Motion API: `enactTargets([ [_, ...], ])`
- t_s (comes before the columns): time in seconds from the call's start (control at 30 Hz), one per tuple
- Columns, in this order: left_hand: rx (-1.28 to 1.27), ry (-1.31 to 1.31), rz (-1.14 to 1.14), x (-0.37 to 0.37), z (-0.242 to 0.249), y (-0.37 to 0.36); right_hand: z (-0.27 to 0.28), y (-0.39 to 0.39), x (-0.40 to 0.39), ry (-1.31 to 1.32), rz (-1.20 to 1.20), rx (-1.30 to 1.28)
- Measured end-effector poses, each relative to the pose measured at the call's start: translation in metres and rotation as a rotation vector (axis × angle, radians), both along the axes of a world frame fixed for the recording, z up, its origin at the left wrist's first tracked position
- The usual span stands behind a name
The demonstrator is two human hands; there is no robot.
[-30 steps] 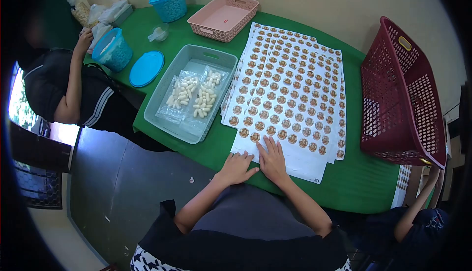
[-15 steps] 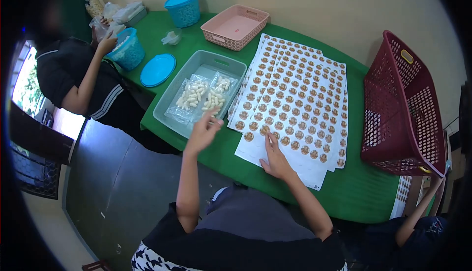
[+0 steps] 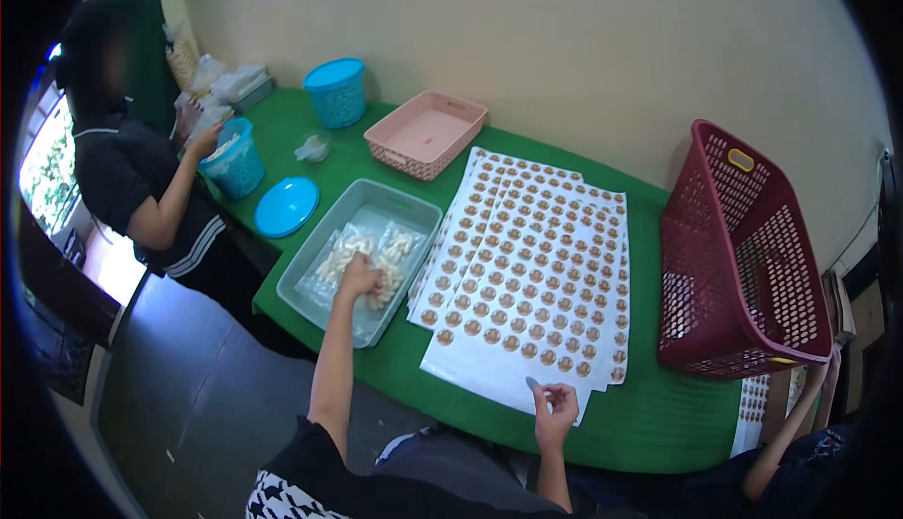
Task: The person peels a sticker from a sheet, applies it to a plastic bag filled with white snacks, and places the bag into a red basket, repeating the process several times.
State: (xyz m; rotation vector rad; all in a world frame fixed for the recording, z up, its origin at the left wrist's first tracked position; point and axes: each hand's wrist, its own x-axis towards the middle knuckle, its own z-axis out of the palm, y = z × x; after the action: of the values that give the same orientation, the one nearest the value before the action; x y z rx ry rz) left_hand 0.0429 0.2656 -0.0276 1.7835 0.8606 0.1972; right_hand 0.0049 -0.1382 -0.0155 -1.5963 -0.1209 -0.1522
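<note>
Left hand [image 3: 359,278] closed on a clear crinkly bag [image 3: 376,274] of pale pellets inside the grey plastic tub [image 3: 406,208], right hand [image 3: 555,408] pinching a peeled sticker [image 3: 532,383] at the glossy sheet [image 3: 527,284] edge.

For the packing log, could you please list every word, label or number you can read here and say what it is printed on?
No text is readable.
Round stickers on the sticker sheets: print too small to read.
Label inside the pink basket: blurred.
Yellow tag on the red basket: nothing legible.
</note>
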Motion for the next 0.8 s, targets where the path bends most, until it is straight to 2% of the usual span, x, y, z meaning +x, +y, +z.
enactTargets([
  [0.03,0.001,-0.014,-0.012,-0.002,0.006,-0.001,0.002,-0.006,-0.001,-0.014,-0.012,0.001],
  [0.1,-0.081,-0.267,0.009,-0.019,0.02,-0.008,0.005,-0.018,-0.01,0.173,-0.033,0.091],
  [0.13,0.002,-0.299,-0.011,-0.029,0.036,-0.019,-0.004,-0.029,-0.012,0.19,-0.021,0.013],
  [0.2,0.079,-0.345,-0.04,-0.045,0.069,-0.045,0.0,-0.037,-0.01,0.12,-0.029,-0.02],
  [0.27,0.344,-0.582,0.024,-0.056,0.095,-0.079,0.008,-0.046,-0.005,0.025,-0.039,-0.065],
  [0.37,0.279,-0.706,0.122,-0.062,0.122,-0.121,0.034,-0.058,0.004,-0.047,-0.005,-0.143],
  [0.4,0.213,-0.882,0.148,-0.056,0.111,-0.128,0.037,-0.063,0.009,-0.083,-0.003,-0.175],
  [0.43,0.219,-0.889,0.143,-0.048,0.112,-0.14,0.04,-0.067,0.014,-0.088,-0.007,-0.167],
  [0.5,-0.154,-0.97,0.15,-0.031,0.113,-0.178,0.051,-0.073,0.022,-0.169,-0.024,-0.184],
  [0.57,-0.315,-0.707,0.038,-0.027,0.123,-0.216,0.068,-0.078,0.027,-0.152,-0.025,-0.17],
  [0.63,-0.458,-0.749,-0.144,-0.026,0.108,-0.249,0.071,-0.083,0.033,-0.114,-0.093,0.18],
  [0.67,-0.46,-0.742,-0.153,-0.024,0.105,-0.266,0.08,-0.082,0.038,-0.109,-0.104,0.181],
  [0.73,-0.778,-0.817,-0.222,-0.022,0.107,-0.298,0.109,-0.079,0.043,-0.342,-0.146,0.237],
  [0.8,-0.873,-0.725,-0.286,-0.023,0.116,-0.317,0.132,-0.076,0.044,-0.425,-0.109,0.176],
])
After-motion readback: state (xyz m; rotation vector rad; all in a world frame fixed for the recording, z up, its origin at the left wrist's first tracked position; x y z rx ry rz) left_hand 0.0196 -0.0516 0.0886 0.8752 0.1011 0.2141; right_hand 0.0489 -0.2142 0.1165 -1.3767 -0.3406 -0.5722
